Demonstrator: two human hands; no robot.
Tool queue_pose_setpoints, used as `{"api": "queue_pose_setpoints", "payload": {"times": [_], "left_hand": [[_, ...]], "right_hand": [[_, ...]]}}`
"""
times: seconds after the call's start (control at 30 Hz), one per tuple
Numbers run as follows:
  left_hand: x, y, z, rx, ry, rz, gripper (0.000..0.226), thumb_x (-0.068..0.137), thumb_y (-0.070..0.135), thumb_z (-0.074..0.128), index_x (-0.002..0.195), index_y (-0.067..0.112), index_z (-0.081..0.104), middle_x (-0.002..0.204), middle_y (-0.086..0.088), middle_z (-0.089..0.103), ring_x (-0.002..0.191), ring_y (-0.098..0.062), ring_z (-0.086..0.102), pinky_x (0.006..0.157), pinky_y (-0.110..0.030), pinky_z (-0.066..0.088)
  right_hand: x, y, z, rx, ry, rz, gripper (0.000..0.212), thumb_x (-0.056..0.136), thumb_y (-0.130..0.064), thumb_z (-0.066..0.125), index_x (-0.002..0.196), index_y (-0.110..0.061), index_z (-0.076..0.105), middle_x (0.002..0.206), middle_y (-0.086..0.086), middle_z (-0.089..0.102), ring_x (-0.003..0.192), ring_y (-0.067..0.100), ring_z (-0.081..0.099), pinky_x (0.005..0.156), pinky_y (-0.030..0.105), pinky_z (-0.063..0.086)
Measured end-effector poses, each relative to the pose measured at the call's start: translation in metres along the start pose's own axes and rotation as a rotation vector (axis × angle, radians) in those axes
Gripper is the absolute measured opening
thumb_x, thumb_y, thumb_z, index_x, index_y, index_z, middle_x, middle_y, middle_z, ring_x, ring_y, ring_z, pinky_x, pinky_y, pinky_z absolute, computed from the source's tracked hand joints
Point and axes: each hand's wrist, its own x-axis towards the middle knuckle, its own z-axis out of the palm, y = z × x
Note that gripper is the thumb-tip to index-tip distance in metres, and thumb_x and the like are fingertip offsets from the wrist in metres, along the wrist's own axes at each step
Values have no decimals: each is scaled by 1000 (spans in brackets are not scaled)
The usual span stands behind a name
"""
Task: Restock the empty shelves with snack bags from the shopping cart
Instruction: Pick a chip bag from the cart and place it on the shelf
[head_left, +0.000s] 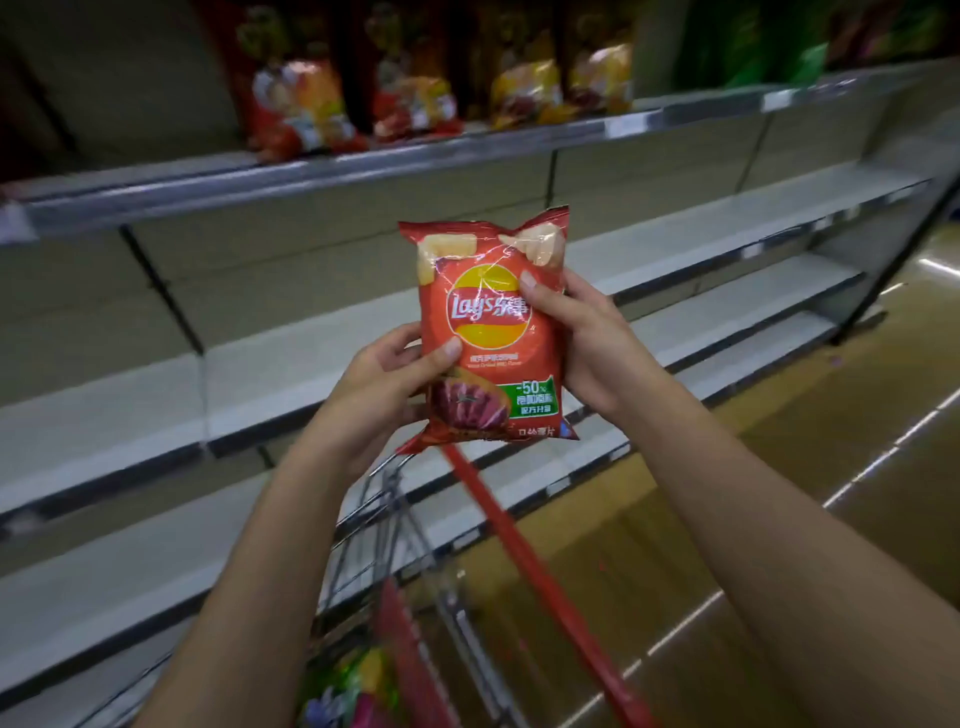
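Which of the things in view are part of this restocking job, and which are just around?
Part of the job:
- red Lay's chip bag, held upright by left hand and right hand
- shopping cart, colourful bags still inside
- bare white shelves

Just around:
- chip bags already on the top shelf
- green bags further along
- glossy floor

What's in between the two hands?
A red chip bag, in the head view. The left hand and the right hand each grip a side of it.
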Motion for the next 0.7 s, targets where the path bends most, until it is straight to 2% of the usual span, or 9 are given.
{"api": "queue_pose_setpoints", "payload": {"times": [0.23,0.33,0.4,0.47,0.63,0.7], "left_hand": [[104,12,223,-9,-151,114,67,69,52,77,125,23,55,117,-2,69,105,-21,68,97,-46,51],[151,22,314,11,-220,137,73,64,50,82,126,22,55,121,-4,67,107,-24,68,98,-47,49],[177,33,369,30,-262,146,70,66,47,82,127,22,56,120,-3,68,106,-23,68,98,-46,50],[204,42,417,60,-295,147,65,69,46,81,126,24,57,117,-1,69,104,-21,68,97,-45,50],[273,50,506,72,-282,145,50,75,42,78,118,25,60,113,1,71,99,-20,70,96,-46,51],[305,48,541,57,-286,135,43,79,36,76,116,23,60,109,1,72,98,-20,71,96,-44,52]], "right_hand": [[2,-117,-210,-16,108,-138,41,90,-24,65,129,-14,57,116,11,71,104,29,69,88,45,57],[4,-171,-295,-21,191,-186,40,90,-25,65,127,-15,57,114,11,72,101,29,70,85,45,58],[6,-205,-343,-30,222,-188,33,91,-26,64,122,-17,59,110,11,73,96,28,72,80,43,60],[12,-233,-388,-37,251,-177,36,90,-29,64,123,-17,58,112,11,72,97,29,72,78,44,60],[41,-279,-476,-31,280,-183,45,92,-33,62,131,-12,55,119,13,69,106,32,68,83,45,59],[57,-294,-513,-25,281,-172,43,93,-34,60,129,-12,56,118,13,70,106,31,68,80,43,59]]}}
